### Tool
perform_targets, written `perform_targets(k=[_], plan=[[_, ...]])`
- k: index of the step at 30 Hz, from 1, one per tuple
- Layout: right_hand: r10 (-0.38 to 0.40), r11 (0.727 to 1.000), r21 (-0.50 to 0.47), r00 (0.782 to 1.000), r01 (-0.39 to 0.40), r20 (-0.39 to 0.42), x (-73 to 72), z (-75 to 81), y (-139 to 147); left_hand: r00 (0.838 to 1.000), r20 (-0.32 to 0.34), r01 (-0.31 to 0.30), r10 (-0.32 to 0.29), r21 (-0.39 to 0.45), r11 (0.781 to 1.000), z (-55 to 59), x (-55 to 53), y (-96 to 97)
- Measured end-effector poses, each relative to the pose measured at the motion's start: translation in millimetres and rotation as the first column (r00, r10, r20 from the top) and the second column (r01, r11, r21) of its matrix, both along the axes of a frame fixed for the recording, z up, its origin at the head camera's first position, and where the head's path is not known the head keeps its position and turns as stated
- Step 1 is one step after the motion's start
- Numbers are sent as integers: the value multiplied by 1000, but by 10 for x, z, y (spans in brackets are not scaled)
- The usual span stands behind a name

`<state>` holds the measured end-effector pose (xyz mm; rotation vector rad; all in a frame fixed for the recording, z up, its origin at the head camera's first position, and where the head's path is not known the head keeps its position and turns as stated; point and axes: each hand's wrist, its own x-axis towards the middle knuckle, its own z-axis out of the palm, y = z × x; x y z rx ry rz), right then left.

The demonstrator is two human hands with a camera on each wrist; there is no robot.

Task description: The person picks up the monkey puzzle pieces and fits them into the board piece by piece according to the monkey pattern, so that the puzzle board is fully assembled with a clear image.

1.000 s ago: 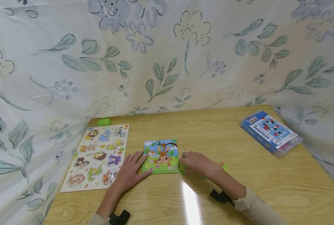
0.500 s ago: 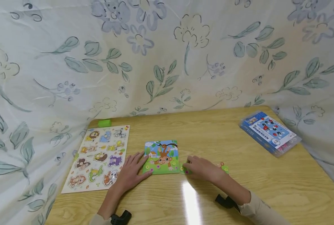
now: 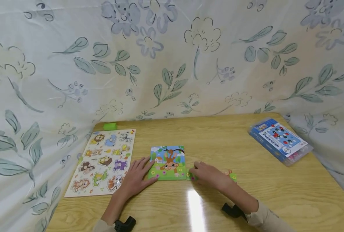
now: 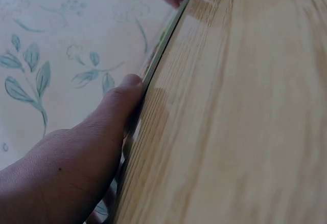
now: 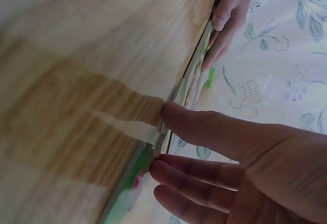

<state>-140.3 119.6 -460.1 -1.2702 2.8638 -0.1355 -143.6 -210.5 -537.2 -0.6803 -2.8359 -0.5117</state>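
Observation:
A square monkey picture puzzle (image 3: 172, 172) lies on the table in the head view. My left hand (image 3: 138, 176) rests along its left side, fingers spread, thumb at the lower left corner. To its right, my right hand (image 3: 208, 174) pinches a thin green puzzle piece (image 3: 189, 176) low over the table, close to the puzzle's right edge; the hand covers most of it. In the right wrist view the thumb (image 5: 176, 116) and forefinger are on either side of the thin piece. Beyond that hand, a green puzzle piece with part of a monkey (image 3: 233, 176) shows past the wrist.
A board of animal pictures (image 3: 105, 177) lies at the left, partly beside the left forearm. Behind it sits a small bright green block (image 3: 110, 126). A blue boxed set (image 3: 279, 140) lies at the back right. Floral cloth (image 3: 172, 58) hangs behind the wooden table (image 3: 218, 135).
My right hand has moved slightly right, away from the puzzle's edge, and then stayed about there. The left hand keeps its place. The head view has shifted a little.

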Motion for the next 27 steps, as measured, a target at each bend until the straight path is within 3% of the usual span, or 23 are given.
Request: perform_targets(k=[12, 18, 27], plan=[[-69, 996, -47, 988, 76, 138, -112, -15, -33, 1000, -12, -4, 4, -8, 1000, 20, -6, 25], [-64, 996, -52, 981, 74, 181, -163, -38, -1, 1000, -5, 1, -1, -8, 1000, 37, -5, 28], [-66, 991, -90, 943, 101, 325, -194, -34, 7, 1000, -25, 14, -14, -7, 1000, 43, 7, 13]])
